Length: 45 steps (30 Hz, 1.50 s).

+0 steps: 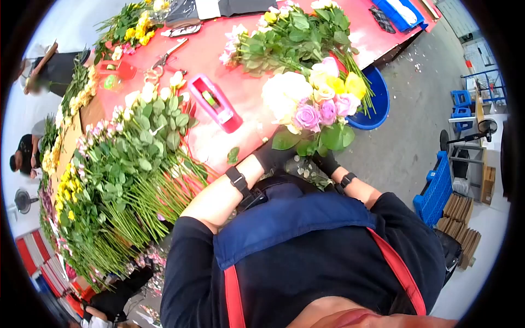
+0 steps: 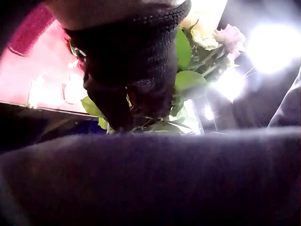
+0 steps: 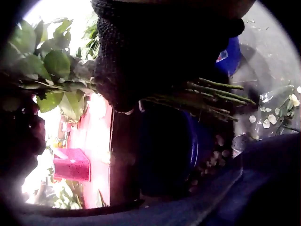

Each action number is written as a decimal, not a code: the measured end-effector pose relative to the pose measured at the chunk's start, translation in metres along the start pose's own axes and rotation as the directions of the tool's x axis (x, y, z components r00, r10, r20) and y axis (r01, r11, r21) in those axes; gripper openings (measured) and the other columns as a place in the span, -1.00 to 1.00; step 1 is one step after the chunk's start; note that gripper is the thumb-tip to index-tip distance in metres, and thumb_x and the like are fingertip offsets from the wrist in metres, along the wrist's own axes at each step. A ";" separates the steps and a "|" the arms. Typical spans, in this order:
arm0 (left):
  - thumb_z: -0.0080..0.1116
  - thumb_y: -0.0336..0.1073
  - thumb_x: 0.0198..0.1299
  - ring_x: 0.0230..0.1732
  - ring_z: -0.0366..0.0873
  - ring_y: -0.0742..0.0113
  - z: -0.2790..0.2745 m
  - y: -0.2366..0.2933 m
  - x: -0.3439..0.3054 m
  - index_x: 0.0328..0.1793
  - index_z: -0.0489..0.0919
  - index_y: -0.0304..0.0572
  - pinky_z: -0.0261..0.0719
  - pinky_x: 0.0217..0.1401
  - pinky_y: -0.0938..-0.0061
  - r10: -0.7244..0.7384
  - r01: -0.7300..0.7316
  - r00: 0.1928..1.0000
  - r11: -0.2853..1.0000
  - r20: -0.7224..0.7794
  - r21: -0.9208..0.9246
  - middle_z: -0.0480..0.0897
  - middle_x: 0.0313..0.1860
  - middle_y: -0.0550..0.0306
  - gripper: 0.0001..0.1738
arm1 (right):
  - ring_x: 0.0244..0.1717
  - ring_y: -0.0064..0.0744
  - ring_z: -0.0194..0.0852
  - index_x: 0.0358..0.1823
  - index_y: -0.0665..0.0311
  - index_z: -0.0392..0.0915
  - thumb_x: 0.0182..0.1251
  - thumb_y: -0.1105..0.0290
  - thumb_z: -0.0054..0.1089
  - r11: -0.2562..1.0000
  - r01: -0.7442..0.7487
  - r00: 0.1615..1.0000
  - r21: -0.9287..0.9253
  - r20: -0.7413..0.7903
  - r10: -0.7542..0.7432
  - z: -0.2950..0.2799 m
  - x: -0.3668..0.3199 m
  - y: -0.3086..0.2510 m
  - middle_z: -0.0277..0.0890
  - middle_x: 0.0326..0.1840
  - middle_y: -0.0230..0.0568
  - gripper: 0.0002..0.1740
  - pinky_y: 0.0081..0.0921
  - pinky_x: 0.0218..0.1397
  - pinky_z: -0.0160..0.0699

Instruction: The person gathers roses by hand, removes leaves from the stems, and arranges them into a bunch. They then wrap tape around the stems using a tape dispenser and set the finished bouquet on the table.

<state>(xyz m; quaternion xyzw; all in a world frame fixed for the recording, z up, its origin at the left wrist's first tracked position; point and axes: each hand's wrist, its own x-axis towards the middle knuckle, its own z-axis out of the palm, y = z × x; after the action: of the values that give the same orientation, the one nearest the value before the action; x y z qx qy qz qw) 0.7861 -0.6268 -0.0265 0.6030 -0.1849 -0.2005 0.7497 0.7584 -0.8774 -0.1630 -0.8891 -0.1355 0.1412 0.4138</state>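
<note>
A bouquet of roses (image 1: 311,116) in cream, lilac and yellow, with a large white bloom, is held close in front of the apron. My right hand (image 3: 141,56), in a black knit glove, grips its green stems (image 3: 211,96), whose cut ends stick out past the fist. Below the blooms is my left hand (image 1: 273,156), also black-gloved. In the left wrist view its fingers (image 2: 110,106) point down and close around leafy stems; the apron and glare hide part of this. A pink tape dispenser (image 1: 224,117) stands on the red table beyond the left hand.
Rows of cut roses (image 1: 136,147) cover the left side of the red table (image 1: 240,54). Another rose bunch (image 1: 295,41) lies at the back, stems overhanging a blue bucket (image 1: 380,106). Scissors (image 1: 164,57) lie farther back. Blue pallets (image 1: 432,186) stand right. Other people are at the far left.
</note>
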 end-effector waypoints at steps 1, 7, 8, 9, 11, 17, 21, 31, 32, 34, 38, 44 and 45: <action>0.27 -0.41 0.15 0.13 0.47 0.29 0.001 0.012 0.006 0.27 0.41 -0.23 0.47 0.21 0.38 0.021 -0.020 1.000 0.997 -0.013 0.081 0.52 0.16 0.03 -0.47 | -0.16 -0.25 0.56 -0.05 0.30 0.50 0.16 0.27 0.34 0.998 -0.009 1.000 0.055 -0.027 0.011 -0.009 0.004 -0.006 0.60 -0.17 -0.12 -0.62 -0.29 -0.12 0.52; 0.24 -0.27 0.18 -0.02 0.57 0.34 0.004 0.050 0.033 0.12 0.53 -0.24 0.52 0.08 0.41 -0.093 0.123 0.978 0.980 -0.186 0.156 0.64 -0.06 0.04 -0.60 | -0.22 -0.32 0.58 -0.09 0.34 0.51 0.07 0.34 0.35 0.902 -0.122 0.912 0.415 -0.311 0.267 -0.087 0.030 -0.063 0.61 -0.25 -0.14 -0.62 -0.38 -0.14 0.54; 0.31 -0.18 0.12 0.07 0.57 0.30 -0.002 0.051 0.035 0.27 0.44 -0.28 0.49 0.16 0.38 -0.007 0.074 0.983 0.926 -0.181 0.369 0.63 0.04 -0.01 -0.39 | -0.23 -0.33 0.58 -0.08 0.35 0.51 0.09 0.36 0.32 0.952 -0.058 0.904 0.302 -0.388 0.178 -0.105 0.040 -0.065 0.61 -0.24 -0.17 -0.63 -0.39 -0.14 0.54; 0.32 -0.15 0.11 0.10 0.56 0.28 -0.008 0.052 0.036 0.30 0.40 -0.30 0.48 0.18 0.37 -0.069 0.138 0.974 0.936 -0.215 0.323 0.62 0.07 -0.02 -0.34 | -0.24 -0.34 0.57 -0.06 0.35 0.52 0.10 0.39 0.29 0.983 0.000 0.888 0.181 -0.452 0.083 -0.127 0.054 -0.065 0.61 -0.24 -0.19 -0.64 -0.39 -0.14 0.53; 0.34 -0.10 0.10 0.16 0.54 0.23 -0.019 0.050 0.031 0.37 0.33 -0.33 0.46 0.23 0.35 -0.200 0.264 0.940 0.940 -0.276 0.218 0.60 0.13 -0.04 -0.23 | -0.28 -0.40 0.55 -0.01 0.35 0.52 0.10 0.38 0.27 0.995 0.076 0.874 -0.061 -0.476 -0.096 -0.177 0.084 -0.079 0.62 -0.26 -0.23 -0.60 -0.43 -0.16 0.52; 0.29 -0.18 0.16 0.17 0.53 0.24 -0.041 0.023 -0.004 0.39 0.28 -0.38 0.53 0.14 0.41 -0.360 0.342 0.854 0.933 -0.375 -0.116 0.53 0.18 -0.18 -0.26 | -0.33 -0.14 0.61 -0.18 0.40 0.57 0.08 0.27 0.23 0.977 -0.093 0.934 -0.193 -0.358 0.019 -0.258 0.212 -0.056 0.60 -0.38 0.07 -0.65 -0.34 -0.25 0.52; 0.25 -0.31 0.20 0.13 0.52 0.27 -0.049 0.011 -0.032 0.38 0.28 -0.40 0.54 0.12 0.43 -0.449 0.329 0.784 0.886 -0.428 -0.326 0.52 0.16 -0.14 -0.33 | -0.16 0.01 0.54 -0.10 0.29 0.58 0.02 0.22 0.28 0.937 -0.059 0.921 -0.346 -0.382 -0.083 -0.249 0.256 -0.043 0.56 -0.21 0.06 -0.59 -0.17 -0.07 0.50; 0.16 -0.29 0.30 -0.02 0.59 0.37 -0.038 0.001 -0.099 0.34 0.36 -0.29 0.58 0.00 0.47 -0.446 0.242 0.677 0.886 -0.585 -0.395 0.59 0.07 0.09 -0.48 | 0.14 -0.06 0.42 0.31 0.20 0.30 0.07 0.11 0.31 0.307 -0.182 0.929 -0.934 -0.266 -0.258 -0.241 0.267 0.001 0.49 0.10 0.00 -0.24 -0.14 0.13 0.43; 0.16 -0.29 0.30 -0.02 0.59 0.37 -0.038 0.005 -0.106 0.30 0.40 -0.30 0.58 0.00 0.48 -0.417 0.233 0.666 0.904 -0.618 -0.359 0.59 0.07 0.09 -0.52 | 0.07 -0.06 0.48 0.25 0.23 0.36 0.12 0.17 0.30 0.465 -0.070 0.902 -0.882 -0.256 -0.348 -0.232 0.263 -0.017 0.53 0.04 0.00 -0.34 -0.16 0.07 0.46; 0.16 -0.30 0.29 -0.04 0.61 0.39 -0.037 0.011 -0.122 0.24 0.46 -0.31 0.57 0.00 0.50 -0.386 0.199 0.610 0.920 -0.692 -0.337 0.62 0.02 0.09 -0.58 | -0.11 -0.13 0.56 0.05 0.27 0.50 0.19 0.29 0.27 0.667 0.137 0.911 -0.732 -0.172 -0.376 -0.202 0.258 -0.054 0.60 -0.11 -0.04 -0.59 -0.28 -0.05 0.50; 0.13 -0.26 0.31 -0.14 0.62 0.42 -0.033 0.018 -0.154 0.15 0.54 -0.26 0.58 -0.08 0.53 -0.360 0.192 0.475 0.933 -0.803 -0.304 0.65 -0.09 0.13 -0.66 | -0.49 -0.26 0.41 -0.43 0.29 0.54 0.21 0.39 0.27 0.940 0.204 0.953 0.275 0.163 -0.255 -0.071 0.181 -0.155 0.48 -0.52 -0.22 -0.85 -0.44 -0.37 0.40; 0.11 -0.30 0.31 -0.23 0.63 0.42 -0.020 0.042 -0.207 0.07 0.56 -0.30 0.60 -0.15 0.51 -0.346 0.109 0.341 0.938 -0.874 -0.329 0.65 -0.24 0.14 -0.72 | -0.70 -0.26 0.23 -0.45 0.11 0.64 0.05 0.35 0.41 0.326 0.936 0.301 0.132 0.174 -0.937 0.057 0.114 -0.302 0.19 -0.70 -0.29 -0.91 -0.31 -0.64 0.16; 0.10 -0.32 0.30 -0.24 0.63 0.41 -0.016 0.048 -0.218 0.05 0.57 -0.31 0.61 -0.16 0.51 -0.336 0.110 0.317 0.942 -0.887 -0.318 0.65 -0.26 0.13 -0.73 | -0.69 -0.25 0.22 -0.52 0.13 0.60 0.01 0.34 0.43 0.206 0.968 0.202 0.146 0.043 -0.978 0.066 0.108 -0.323 0.17 -0.71 -0.29 -0.86 -0.32 -0.64 0.15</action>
<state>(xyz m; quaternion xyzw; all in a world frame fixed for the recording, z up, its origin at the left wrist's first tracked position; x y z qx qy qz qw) 0.6131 -0.4900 0.0089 0.5504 0.3803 0.0584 0.7410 0.7938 -0.5917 0.0315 -0.5762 -0.6838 -0.0890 0.4388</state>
